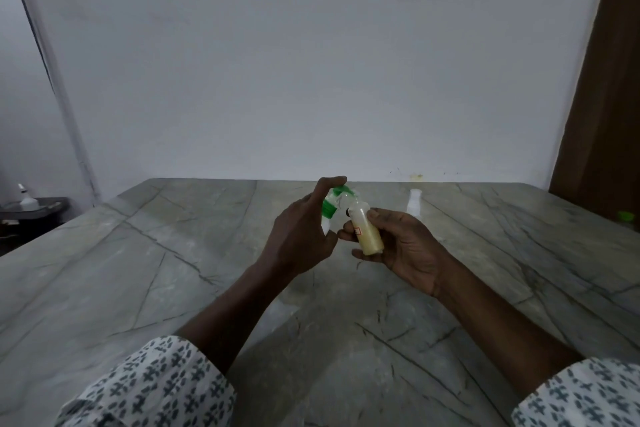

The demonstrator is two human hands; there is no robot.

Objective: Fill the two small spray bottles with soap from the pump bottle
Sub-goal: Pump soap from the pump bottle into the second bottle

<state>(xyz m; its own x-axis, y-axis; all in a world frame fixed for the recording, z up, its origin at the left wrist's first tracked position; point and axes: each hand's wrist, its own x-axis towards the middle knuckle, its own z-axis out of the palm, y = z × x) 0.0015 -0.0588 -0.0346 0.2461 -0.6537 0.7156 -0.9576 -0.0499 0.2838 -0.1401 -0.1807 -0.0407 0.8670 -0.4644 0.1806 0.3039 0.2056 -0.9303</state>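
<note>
Patterned sleeves [145, 388] fill the lower corners. Mid-frame, the right hand [398, 246] grips a part-filled small spray bottle [367, 232] under the pump bottle [335, 199] spout, while the left hand [304, 232] curls its fingers [329, 184] over the pump. Probably filling the first bottle; next, keep pumping, then fill the second bottle [414, 206] standing on the table [173, 253].

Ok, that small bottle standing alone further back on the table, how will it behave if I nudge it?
The small bottle stands tall and narrow, so it probably tips easily. It looks pale and perhaps empty, so it is likely light, though it is too blurry to be sure. Once down, its round body may roll on the smooth table.
</note>
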